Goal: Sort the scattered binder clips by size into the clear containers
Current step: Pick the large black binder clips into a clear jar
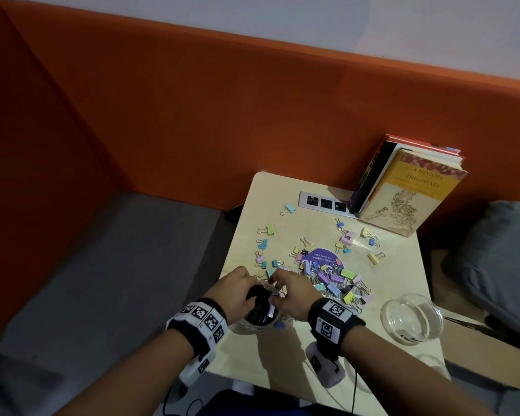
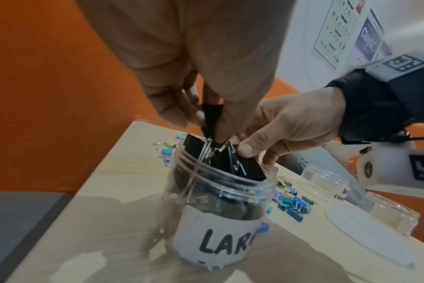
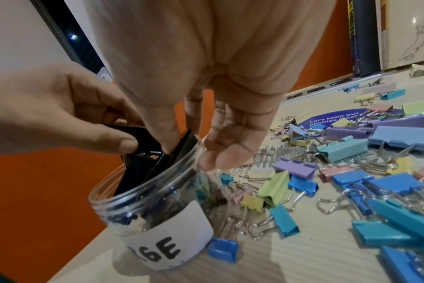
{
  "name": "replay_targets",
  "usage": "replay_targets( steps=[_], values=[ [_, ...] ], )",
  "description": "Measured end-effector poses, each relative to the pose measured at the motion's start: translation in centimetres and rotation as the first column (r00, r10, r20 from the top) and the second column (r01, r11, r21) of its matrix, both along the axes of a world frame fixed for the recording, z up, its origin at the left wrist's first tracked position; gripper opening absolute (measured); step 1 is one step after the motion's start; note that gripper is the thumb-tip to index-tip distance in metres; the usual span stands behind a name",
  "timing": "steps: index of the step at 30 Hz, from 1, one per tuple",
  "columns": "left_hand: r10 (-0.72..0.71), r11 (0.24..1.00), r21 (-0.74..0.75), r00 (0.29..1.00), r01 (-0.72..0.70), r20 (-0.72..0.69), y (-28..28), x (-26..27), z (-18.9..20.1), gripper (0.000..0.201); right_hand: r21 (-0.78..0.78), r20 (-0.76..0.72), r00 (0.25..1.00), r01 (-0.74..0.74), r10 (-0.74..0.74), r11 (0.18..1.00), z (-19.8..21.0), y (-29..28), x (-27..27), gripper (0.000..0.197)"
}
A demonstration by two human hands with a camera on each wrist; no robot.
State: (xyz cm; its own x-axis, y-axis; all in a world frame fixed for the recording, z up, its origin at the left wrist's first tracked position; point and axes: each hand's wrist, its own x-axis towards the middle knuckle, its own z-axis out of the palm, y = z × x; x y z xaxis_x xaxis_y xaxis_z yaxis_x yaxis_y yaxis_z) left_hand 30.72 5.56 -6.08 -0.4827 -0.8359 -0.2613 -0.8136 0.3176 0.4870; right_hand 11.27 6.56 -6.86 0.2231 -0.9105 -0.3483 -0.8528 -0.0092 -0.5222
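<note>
A clear jar [image 1: 254, 324] labelled LARGE [image 2: 218, 243] stands at the table's near left, packed with large black binder clips. Both hands meet over its mouth. My left hand [image 1: 252, 291] pinches a black clip [image 2: 212, 116] from above, its wire handles reaching into the jar [image 3: 157, 193]. My right hand [image 1: 275, 291] holds another black clip [image 2: 245, 167] at the rim, thumb on its face and fingers behind it [image 3: 187, 151]. Pastel clips of mixed sizes [image 1: 333, 280] lie heaped to the right of the jar.
An empty clear jar [image 1: 412, 318] stands at the near right, another [image 2: 375, 216] beside it. Loose clips [image 1: 263, 244] dot the table's middle. Books [image 1: 409, 190] and a socket strip [image 1: 324, 202] sit at the back. An orange partition [image 1: 192, 115] rises behind.
</note>
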Motion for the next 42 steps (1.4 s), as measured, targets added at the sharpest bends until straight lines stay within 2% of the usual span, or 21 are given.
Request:
replay_targets(
  steps=[7, 10, 14, 17, 21, 24, 28, 30, 36, 40, 42],
  values=[
    [0.034, 0.999, -0.044, 0.995, -0.029, 0.097, 0.1, -1.4, 0.7, 0.03, -0.023, -0.003, 1.0, 0.006, -0.006, 1.0, -0.1, 0.4, 0.0, 0.036],
    [0.096, 0.994, -0.037, 0.994, -0.098, -0.047, 0.2, -0.8, 0.4, 0.033, -0.04, -0.017, 1.0, 0.005, -0.006, 0.999, 0.0, 0.4, -0.2, 0.037],
    [0.279, 0.953, -0.048, 0.927, -0.3, -0.251, -0.9, 0.3, 0.4, 0.032, -0.035, -0.019, 1.0, 0.006, -0.007, 0.999, 0.0, 0.5, -0.4, 0.036],
    [0.286, 0.948, -0.042, 0.904, -0.314, -0.318, -1.8, 0.6, 0.6, 0.033, -0.055, 0.016, 1.0, 0.016, -0.015, 0.998, 0.2, 0.4, -0.4, 0.036],
    [0.289, 0.946, -0.031, 0.883, -0.323, -0.37, -2.1, 0.6, 0.6, 0.029, -0.113, 0.176, 0.984, 0.061, -0.041, 0.992, 1.3, 0.1, -0.2, 0.034],
    [0.295, 0.944, -0.042, 0.892, -0.329, -0.343, -1.8, 0.5, 0.5, 0.026, -0.117, 0.216, 0.976, 0.028, -0.002, 0.993, 2.1, -0.5, 0.1, 0.024],
    [0.352, 0.93, -0.011, 0.903, -0.366, -0.247, -1.4, 0.7, 0.5, 0.015, -0.149, 0.122, 0.99, -0.047, 0.066, 0.988, 1.7, -0.9, 0.1, 0.02],
    [0.327, 0.941, -0.021, 0.926, -0.337, -0.188, -1.0, 0.9, 0.6, 0.012, -0.163, 0.11, 0.992, -0.045, 0.064, 0.986, 1.2, -1.0, 0.2, 0.019],
    [0.255, 0.967, 0.013, 0.958, -0.255, -0.129, 1.0, 0.7, 0.2, 0.031, -0.199, 0.028, 0.992, -0.112, 0.12, 0.974, -0.2, -0.7, 0.7, 0.019],
    [0.281, 0.957, 0.106, 0.953, -0.27, -0.11, 1.1, 0.3, 0.2, 0.028, -0.199, -0.024, 0.992, -0.125, 0.122, 0.972, -0.3, -0.6, 0.8, 0.022],
    [0.267, 0.96, 0.096, 0.962, -0.262, -0.054, 1.0, 0.4, 0.3, 0.034, -0.178, -0.032, 0.992, -0.129, 0.125, 0.976, -0.1, -0.6, 0.8, 0.025]
  ],
)
